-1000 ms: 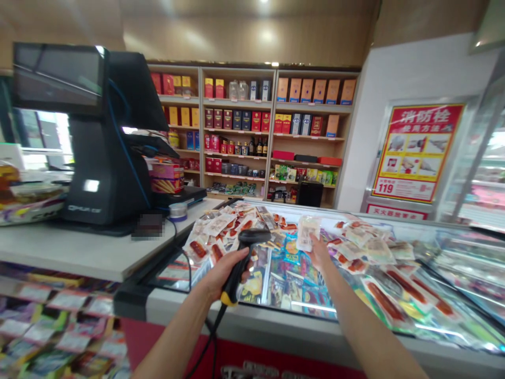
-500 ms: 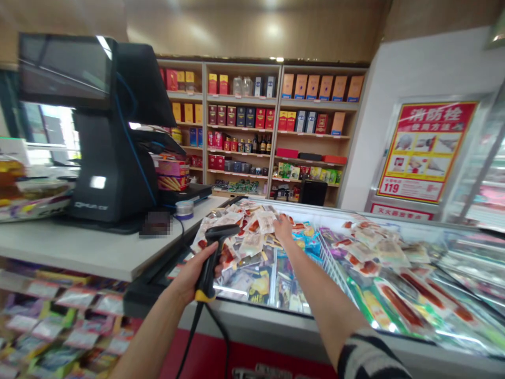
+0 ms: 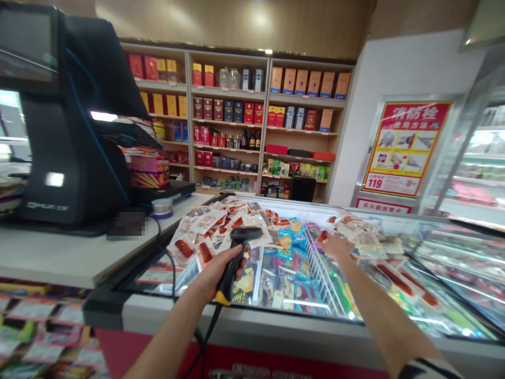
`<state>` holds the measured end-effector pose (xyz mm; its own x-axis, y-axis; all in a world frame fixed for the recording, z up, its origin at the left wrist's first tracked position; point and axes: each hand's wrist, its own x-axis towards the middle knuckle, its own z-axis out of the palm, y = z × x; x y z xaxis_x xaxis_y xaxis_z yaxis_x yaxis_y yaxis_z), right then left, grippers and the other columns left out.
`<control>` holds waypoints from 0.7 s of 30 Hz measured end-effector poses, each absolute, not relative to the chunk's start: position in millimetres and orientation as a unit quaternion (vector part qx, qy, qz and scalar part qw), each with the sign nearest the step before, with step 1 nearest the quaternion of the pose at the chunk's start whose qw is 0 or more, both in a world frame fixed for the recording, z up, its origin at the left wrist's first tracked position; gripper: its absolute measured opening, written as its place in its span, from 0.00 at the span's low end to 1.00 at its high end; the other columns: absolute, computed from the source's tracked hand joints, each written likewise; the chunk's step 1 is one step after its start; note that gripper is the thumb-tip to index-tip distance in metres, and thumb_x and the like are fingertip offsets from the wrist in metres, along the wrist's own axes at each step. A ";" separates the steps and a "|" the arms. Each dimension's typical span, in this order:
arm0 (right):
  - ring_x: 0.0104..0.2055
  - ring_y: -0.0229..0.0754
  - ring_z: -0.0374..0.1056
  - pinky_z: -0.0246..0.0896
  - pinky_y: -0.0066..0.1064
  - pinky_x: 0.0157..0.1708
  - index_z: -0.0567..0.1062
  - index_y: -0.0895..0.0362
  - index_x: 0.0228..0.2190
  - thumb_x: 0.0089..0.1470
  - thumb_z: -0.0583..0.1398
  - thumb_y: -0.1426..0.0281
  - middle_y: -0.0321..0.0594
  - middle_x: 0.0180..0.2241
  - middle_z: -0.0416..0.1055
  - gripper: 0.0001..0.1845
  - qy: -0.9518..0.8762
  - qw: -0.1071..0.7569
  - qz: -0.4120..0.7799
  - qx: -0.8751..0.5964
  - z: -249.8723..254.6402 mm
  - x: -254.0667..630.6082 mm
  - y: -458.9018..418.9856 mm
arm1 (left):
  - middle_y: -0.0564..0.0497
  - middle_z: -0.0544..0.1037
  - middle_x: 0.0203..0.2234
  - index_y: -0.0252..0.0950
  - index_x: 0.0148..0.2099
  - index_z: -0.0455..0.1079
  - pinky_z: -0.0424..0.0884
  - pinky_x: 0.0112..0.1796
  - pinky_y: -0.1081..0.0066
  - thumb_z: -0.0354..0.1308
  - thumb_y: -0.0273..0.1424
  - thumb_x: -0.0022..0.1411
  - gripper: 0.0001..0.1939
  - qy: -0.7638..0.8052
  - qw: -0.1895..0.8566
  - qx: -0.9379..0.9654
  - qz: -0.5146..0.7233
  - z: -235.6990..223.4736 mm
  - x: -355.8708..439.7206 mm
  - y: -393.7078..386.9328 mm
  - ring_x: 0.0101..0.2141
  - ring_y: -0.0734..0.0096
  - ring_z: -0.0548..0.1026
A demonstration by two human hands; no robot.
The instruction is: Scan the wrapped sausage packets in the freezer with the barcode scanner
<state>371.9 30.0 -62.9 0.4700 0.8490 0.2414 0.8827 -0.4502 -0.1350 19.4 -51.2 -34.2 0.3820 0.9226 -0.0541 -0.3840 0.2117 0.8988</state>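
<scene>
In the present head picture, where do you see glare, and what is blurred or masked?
Head view, top: a bright glow on the wood panel; head view, centre: white streaks inside the front edge of the freezer, right hand slightly soft; head view, left: white cards blurred, pixelated patch masking something.

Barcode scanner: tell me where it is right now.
In the head view, the barcode scanner is just left of centre, held in the left hand, near the glass-topped case's front rim.
</scene>
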 end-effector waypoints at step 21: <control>0.42 0.49 0.65 0.55 0.39 0.39 0.71 0.59 0.37 0.49 0.50 0.67 0.49 0.37 0.70 0.16 -0.606 0.130 -0.063 -0.782 -59.5 285.7 44.0 | 0.53 0.67 0.19 0.31 0.32 0.64 0.57 0.17 0.79 0.54 0.38 0.50 0.14 0.288 0.692 0.463 0.473 -29.3 -2.8 -68.1 0.16 0.82 0.63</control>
